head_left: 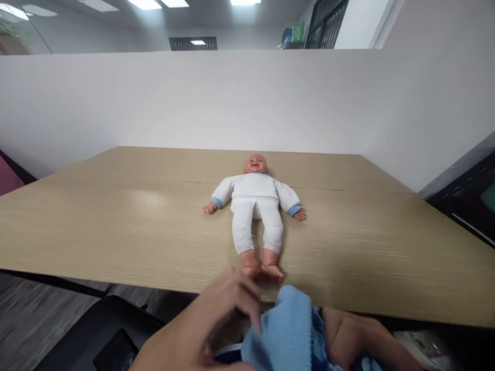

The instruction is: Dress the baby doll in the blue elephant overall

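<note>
A baby doll (256, 211) in a white suit with blue cuffs lies on its back on the light wooden table (116, 216), feet toward me. At the table's near edge I hold a fluffy light blue cloth (288, 332) between both hands. My left hand (209, 330) pinches the cloth's left side, its fingers just below the doll's feet. My right hand (359, 342) grips the cloth from the right, partly hidden under it.
A white partition wall (232, 98) runs behind and to the right of the table. A dark chair or bag (100, 340) sits below the table's front edge at the lower left. Dark equipment (467, 201) stands at the right.
</note>
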A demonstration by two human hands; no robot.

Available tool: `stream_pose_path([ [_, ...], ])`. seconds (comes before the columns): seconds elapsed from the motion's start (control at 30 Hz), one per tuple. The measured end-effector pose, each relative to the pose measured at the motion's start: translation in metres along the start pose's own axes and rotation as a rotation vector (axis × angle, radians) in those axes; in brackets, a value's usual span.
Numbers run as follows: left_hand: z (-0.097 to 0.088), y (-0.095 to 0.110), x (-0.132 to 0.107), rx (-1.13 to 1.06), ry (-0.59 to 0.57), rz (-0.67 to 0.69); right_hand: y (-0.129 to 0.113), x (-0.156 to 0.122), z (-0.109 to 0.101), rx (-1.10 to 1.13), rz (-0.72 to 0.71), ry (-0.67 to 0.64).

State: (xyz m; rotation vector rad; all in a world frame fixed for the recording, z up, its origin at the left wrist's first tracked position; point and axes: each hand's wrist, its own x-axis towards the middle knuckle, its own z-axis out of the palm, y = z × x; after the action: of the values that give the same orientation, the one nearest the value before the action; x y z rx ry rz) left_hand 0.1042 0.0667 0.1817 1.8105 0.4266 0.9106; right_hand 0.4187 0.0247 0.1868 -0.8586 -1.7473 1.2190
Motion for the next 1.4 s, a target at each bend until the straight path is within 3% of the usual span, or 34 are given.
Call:
stream_pose_path([
  [0.1, -0.022, 0.016, 0.044, 0.056, -0.022, -0.018, -0.036, 0.039, -0.005, 0.011, -0.08, -0.077],
  [0.27, -0.069, 0.025, 0.123, -0.136, -0.326, 0.02, -0.08, 0.112, -0.029, -0.16, -0.256, -0.007],
  [0.4, -0.105, 0.024, 0.167, -0.063, -0.485, 0.105, -0.078, 0.159, -0.063, -0.346, -0.33, -0.076],
  [0.5, -0.124, 0.02, 0.189, 0.007, -0.491, 0.177, -0.069, 0.188, -0.081, -0.394, -0.303, -0.157],
  [0.6, -0.138, 0.012, 0.204, -0.03, -0.425, 0.157, -0.061, 0.213, -0.09, -0.411, -0.329, -0.206],
  [0.83, -0.148, -0.005, 0.222, 0.043, -0.306, 0.057, -0.045, 0.242, -0.093, -0.333, -0.278, -0.116],
  [0.97, -0.15, -0.008, 0.221, 0.115, -0.202, 0.029, -0.037, 0.244, -0.102, -0.279, -0.148, -0.144],
  [1.1, -0.157, -0.015, 0.22, 0.046, -0.236, 0.037, -0.029, 0.243, -0.124, -0.356, 0.022, -0.267],
  [1.23, -0.164, -0.025, 0.225, 0.083, -0.17, 0.141, -0.019, 0.243, -0.144, -0.27, 0.05, -0.339],
  [1.3, -0.164, -0.03, 0.23, 0.137, -0.139, 0.227, -0.016, 0.243, -0.145, -0.122, 0.011, -0.278],
  [1.4, -0.16, -0.038, 0.236, 0.097, -0.192, 0.275, -0.012, 0.244, -0.134, -0.002, -0.049, -0.148],
])
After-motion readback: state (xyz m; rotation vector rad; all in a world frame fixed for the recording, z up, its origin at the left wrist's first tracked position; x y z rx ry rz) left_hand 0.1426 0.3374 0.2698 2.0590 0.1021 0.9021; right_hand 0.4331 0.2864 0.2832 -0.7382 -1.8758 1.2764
